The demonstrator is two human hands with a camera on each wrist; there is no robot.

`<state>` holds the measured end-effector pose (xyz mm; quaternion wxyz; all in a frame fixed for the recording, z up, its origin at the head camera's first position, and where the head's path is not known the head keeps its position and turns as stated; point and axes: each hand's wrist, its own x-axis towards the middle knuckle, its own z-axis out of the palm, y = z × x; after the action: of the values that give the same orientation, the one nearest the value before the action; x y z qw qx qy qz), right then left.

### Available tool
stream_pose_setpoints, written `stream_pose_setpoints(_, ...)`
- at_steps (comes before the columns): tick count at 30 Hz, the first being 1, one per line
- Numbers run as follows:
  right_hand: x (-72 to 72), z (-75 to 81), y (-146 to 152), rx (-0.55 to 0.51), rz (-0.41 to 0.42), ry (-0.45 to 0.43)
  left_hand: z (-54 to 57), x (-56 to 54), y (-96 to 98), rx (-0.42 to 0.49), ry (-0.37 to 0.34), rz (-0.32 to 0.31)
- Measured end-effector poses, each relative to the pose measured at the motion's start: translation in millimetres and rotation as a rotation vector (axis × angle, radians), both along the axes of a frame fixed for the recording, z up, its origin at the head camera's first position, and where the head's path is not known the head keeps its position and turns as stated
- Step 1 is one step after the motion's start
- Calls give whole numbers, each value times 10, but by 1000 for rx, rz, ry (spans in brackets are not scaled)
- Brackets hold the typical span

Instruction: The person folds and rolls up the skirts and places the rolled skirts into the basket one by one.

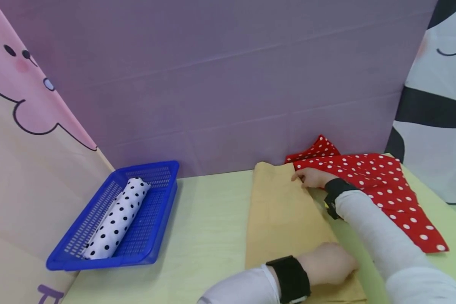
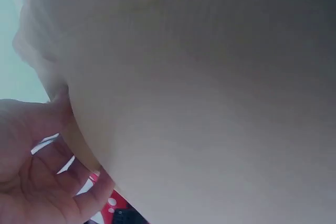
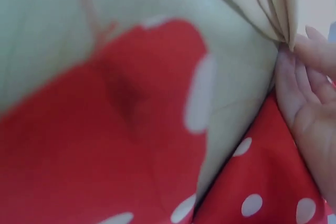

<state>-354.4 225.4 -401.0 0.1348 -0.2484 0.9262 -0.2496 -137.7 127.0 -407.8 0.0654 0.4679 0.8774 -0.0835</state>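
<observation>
Backdrop: purple sheet [image 1: 232, 84] along the far edge of the desk [image 1: 209, 219].
Desk: pale surface stretches from the blue basket [image 1: 110, 263] rightward to the tan cloth [image 1: 279, 207].
Tan cloth: lies lengthwise under both hands, far end near the sheet.
Left hand [image 1: 332, 264]: pinches its nearer part.
Right hand [image 1: 313, 177]: pinches its far right edge.
Basket: holds a rolled, black-dotted white cloth [image 1: 119, 219].
Red dotted cloth [image 1: 387, 190]: at right, the right forearm crossing above.

A plain tan cloth [image 1: 277, 202] lies lengthwise on the desk [image 1: 209, 211], right of its middle, as a long folded strip. Its far end, slightly wavy, reaches the back edge; layered folds gather where its right side is pinched.
</observation>
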Motion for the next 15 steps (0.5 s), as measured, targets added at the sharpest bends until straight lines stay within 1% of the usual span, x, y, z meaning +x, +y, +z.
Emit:
stream_pose_setpoints(4,13,-30,-16,-8,-13,96,10,35,40,-34,-19,12)
stream_pose_setpoints(6,19,-37,-38,9,-11,157,15,37,60,-47,-50,26)
stream_pose_setpoints(10,24,-47,-85,66,-34,227,-8,40,89,-83,-5,19)
stream_pose_setpoints(13,15,-62,-104,101,-50,248,-35,46,106,-95,33,13)
stream_pose_setpoints(15,7,-69,-107,115,-49,263,-44,45,112,-96,40,6)
